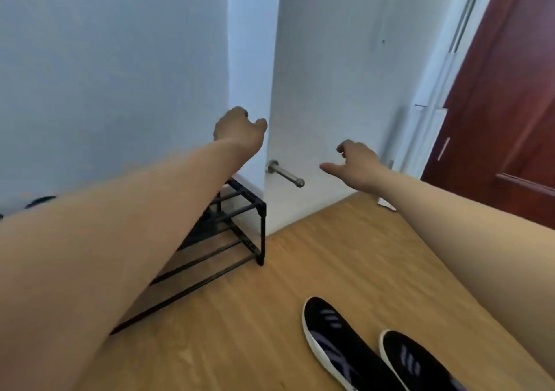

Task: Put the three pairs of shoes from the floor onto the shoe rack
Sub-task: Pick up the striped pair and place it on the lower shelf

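Head view: both hands, left [240, 127] loosely curled, right [356, 162] spread, hold nothing; lower them to the black shoes [369, 351], then lift onto the rack [240, 228].

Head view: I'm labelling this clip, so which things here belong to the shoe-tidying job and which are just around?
Part of the job:
black shoes, a pair on the floor
black shoe rack
left hand, empty
right hand, empty

Just around:
metal door stop
dark red door
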